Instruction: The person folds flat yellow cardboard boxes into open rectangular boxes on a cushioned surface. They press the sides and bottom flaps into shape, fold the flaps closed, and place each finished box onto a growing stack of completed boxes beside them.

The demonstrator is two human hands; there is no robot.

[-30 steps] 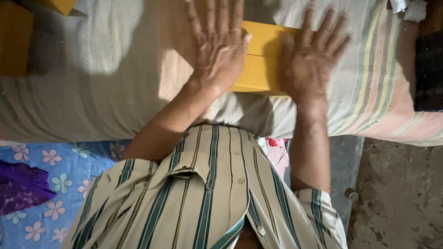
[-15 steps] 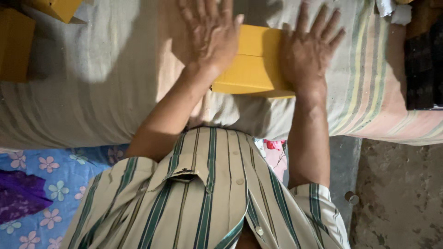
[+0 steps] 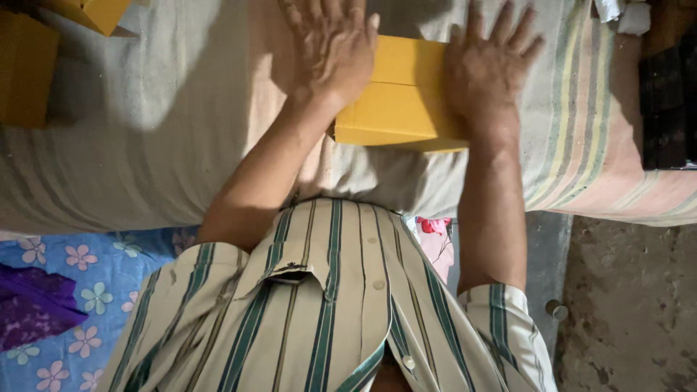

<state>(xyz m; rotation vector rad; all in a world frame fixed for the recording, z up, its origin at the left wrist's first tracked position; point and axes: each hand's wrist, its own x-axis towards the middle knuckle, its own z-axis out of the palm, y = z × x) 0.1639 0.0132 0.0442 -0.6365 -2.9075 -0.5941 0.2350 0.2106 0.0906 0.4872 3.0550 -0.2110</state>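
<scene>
Palms are what do the work here: my left hand (image 3: 330,51) lies flat on the left part of the yellow cardboard box (image 3: 396,109), fingers stretched out and together, gripping nothing, and my right hand (image 3: 490,69) lies the same way on its right end, fingers fanned wide, only pressing. The box sits on the striped cloth (image 3: 145,145) near the front edge of the padded surface, just beyond my striped shirt (image 3: 327,305). I judge the step goes best with even weight through both palms, so the box stays square and neither end lifts or skews, and with my fingers kept clear of the seam running across its top. The box lies flat, its long axis running left to right, one long side facing me at the near edge. Far left rest two more yellow boxes (image 3: 25,76), well apart from my hands; a blue flowered sheet (image 3: 87,290) lies below on the left.
</scene>
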